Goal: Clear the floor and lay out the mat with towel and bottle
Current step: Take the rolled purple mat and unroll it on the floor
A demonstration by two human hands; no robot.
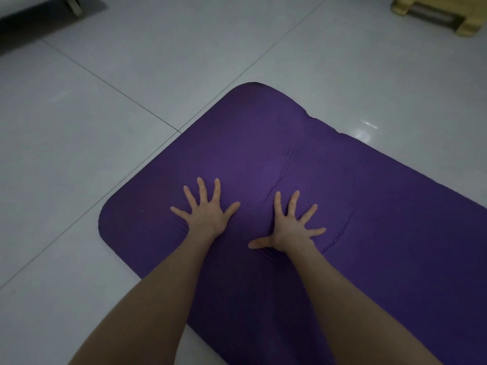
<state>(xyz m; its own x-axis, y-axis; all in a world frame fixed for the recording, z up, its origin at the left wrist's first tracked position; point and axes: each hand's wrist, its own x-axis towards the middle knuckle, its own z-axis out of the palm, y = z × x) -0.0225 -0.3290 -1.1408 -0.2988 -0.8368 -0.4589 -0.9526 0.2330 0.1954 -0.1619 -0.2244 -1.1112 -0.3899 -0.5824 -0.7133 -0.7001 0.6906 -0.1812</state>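
Purple foam mat (263,143) lies flat on the white tiled floor (105,127). Its rounded end faces 10 o'clock and its length runs out of frame toward 4 o'clock. Left hand (208,214) and right hand (292,230) rest palm-down on the mat near centre, side by side and apart. Fingers (202,189) are spread wide, holding nothing. A crease (276,185) runs past the right hand. A pale wooden stool (442,14) stands at 1 o'clock.

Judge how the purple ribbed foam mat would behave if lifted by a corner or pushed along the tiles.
Probably floppy: the purple ribbed foam mat shows creases beside the right hand. Likely light, being foam. It may slide on the glossy white floor tiles.
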